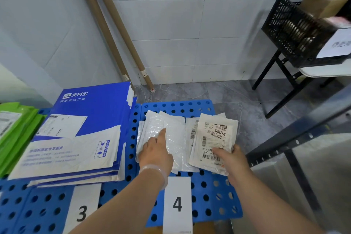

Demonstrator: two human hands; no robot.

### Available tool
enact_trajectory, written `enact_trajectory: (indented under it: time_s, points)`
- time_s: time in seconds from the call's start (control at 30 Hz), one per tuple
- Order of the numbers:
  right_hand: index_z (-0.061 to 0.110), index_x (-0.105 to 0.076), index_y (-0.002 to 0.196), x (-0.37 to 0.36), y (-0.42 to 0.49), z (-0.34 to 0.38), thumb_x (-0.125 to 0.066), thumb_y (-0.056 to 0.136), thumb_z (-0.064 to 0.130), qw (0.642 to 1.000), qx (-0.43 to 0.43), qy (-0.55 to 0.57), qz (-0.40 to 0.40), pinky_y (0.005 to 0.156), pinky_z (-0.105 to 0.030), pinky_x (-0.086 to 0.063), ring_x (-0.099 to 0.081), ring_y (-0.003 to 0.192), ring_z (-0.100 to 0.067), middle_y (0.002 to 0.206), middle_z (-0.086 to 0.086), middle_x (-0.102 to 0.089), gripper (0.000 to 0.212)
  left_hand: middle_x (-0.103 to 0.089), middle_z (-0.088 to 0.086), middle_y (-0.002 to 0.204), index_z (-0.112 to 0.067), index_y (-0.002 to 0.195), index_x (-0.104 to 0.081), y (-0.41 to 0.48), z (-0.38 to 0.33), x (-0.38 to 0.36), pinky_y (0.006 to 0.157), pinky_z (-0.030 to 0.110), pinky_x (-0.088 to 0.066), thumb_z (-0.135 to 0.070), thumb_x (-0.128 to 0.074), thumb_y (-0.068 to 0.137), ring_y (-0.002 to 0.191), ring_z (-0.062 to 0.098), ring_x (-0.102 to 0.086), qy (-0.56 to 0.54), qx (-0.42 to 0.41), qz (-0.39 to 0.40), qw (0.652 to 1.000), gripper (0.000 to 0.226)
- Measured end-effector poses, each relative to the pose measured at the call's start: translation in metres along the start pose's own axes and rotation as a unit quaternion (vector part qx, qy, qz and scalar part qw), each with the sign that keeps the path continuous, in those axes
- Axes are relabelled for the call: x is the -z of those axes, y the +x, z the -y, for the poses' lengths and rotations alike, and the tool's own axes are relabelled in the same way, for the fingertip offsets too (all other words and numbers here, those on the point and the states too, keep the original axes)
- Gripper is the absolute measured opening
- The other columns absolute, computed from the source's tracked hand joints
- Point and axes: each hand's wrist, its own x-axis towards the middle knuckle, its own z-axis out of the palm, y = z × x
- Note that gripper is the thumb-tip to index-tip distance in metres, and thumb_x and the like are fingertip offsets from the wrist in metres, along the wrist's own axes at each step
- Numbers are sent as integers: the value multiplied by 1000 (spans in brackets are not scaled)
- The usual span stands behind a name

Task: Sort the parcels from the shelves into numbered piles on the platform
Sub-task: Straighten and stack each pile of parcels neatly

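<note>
A blue perforated platform [212, 195] carries white number cards 3 [83, 213] and 4 [177, 204]. Behind card 4 lies a pile of white padded parcels [176, 133]. My left hand [155, 152] presses on this pile, index finger stretched forward. My right hand [230, 159] grips the near edge of a white parcel with a label reading 06014 [216, 137], which lies on the right of the same pile. Behind card 3 sits a stack of blue and white mailers [79, 133].
Green mailers [15, 131] lie at the far left. Two cardboard tubes [114, 30] lean against the tiled wall. A black crate [296, 32] with boxes stands on a table at the right. A dark metal shelf frame [296, 142] runs along the right side.
</note>
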Motion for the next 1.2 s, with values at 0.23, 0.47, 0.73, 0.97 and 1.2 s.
enact_trajectory:
  time_s: [0.23,0.47,0.73,0.97,1.2]
  points:
    - [17,-53,108,4,1,1,-75,80,7,1000,7,-28,-9,61,-30,-51,-66,82,-16,99,1,-67,37,-47,-1,124,-37,150,-1,2,-7,1,96,38,-44,-33,-58,89,115,20,-45,14,21,-14,1000,84]
    - [17,-51,107,4,3,8,-76,80,12,999,23,-43,-15,56,-26,-47,-65,79,-12,98,3,-66,38,-58,-8,110,-47,142,-20,-3,-9,12,62,26,-47,-17,-53,88,79,11,-59,-272,19,-21,962,69]
    - [21,-54,106,-15,4,4,-73,82,12,997,32,-52,40,70,-35,-55,-67,87,-17,102,2,-68,32,-46,-14,99,-36,137,-43,-18,-55,4,77,9,-44,-16,-61,87,87,-1,-52,-299,-152,-29,942,57]
    - [30,-58,120,-8,4,7,-59,81,56,993,-15,0,114,85,-49,-56,-70,97,-23,108,-1,-72,47,-30,-14,148,-31,147,-32,-17,-56,-21,109,15,-20,-27,-51,95,137,4,-29,-247,-176,154,940,56]
    - [20,-54,114,1,5,4,-65,91,23,998,27,-54,30,54,-24,-48,-64,78,-10,94,6,-66,25,-28,-16,149,-39,141,-40,-8,-27,-5,117,31,-23,-28,-50,93,139,8,-23,-129,-148,19,980,50]
